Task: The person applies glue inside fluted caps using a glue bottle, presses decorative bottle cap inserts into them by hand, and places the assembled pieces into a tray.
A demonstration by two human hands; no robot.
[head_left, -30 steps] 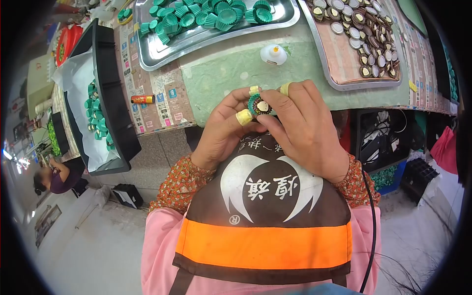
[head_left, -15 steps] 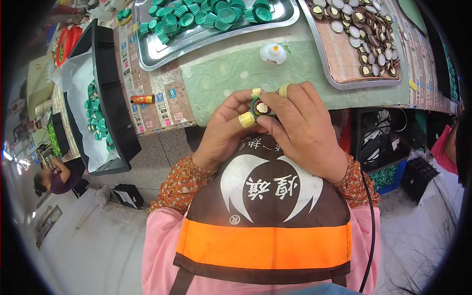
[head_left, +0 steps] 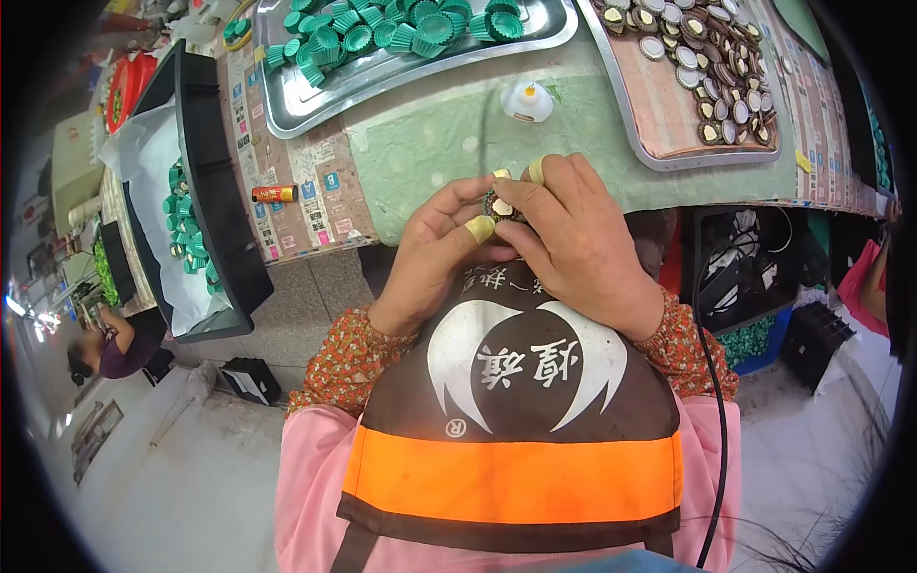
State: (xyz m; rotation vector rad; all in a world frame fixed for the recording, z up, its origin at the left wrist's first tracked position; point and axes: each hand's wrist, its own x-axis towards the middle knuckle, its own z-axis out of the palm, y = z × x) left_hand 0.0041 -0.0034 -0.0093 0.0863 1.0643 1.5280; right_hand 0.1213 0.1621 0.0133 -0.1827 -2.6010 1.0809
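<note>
White bottle [head_left: 527, 101] beyond the right hand [head_left: 585, 253] — metal tray [head_left: 659, 119] near it.

Right fingers [head_left: 531, 199] shifted leftward; green cup [head_left: 489, 202] beside brown disc [head_left: 503, 207] less visible.

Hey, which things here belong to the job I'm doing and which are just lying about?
Likely part of the job:
small round brown-and-green piece, held by left hand and right hand;
green ridged cups;
brown-and-white round discs;
white squat bottle with orange tip.

Apparently just lying about:
red-and-yellow cylinder;
black box on the floor.
</note>
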